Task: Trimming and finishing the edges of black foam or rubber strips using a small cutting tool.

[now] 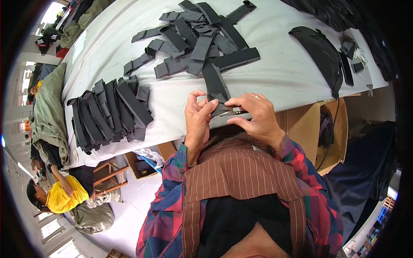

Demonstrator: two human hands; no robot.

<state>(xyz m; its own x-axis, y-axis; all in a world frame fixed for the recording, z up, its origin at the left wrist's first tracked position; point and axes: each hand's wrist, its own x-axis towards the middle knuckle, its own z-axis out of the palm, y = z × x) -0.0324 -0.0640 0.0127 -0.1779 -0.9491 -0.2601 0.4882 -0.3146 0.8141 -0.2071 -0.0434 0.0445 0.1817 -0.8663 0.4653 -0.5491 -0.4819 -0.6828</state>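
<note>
My left hand (199, 119) pinches the near end of a dark grey fabric strip (213, 81) between thumb and fingers, at the table's front edge. The strip runs away from me toward a loose pile of similar dark strips (201, 50). In my right hand (259, 117) is a small pair of thread snips (238, 111), gripped between thumb and fingers. Their pale metal blades point left, right beside the held end of the strip. Whether the blades touch the fabric I cannot tell. To the left, more dark strips (112, 109) lie side by side in a neat row.
White cloth covers the table (172, 101). At its right lie a curved black fabric piece (316, 53) and a dark phone-like slab (346, 69). An open cardboard box (337, 133) stands below the right edge. A person in a yellow shirt (66, 195) sits at the left.
</note>
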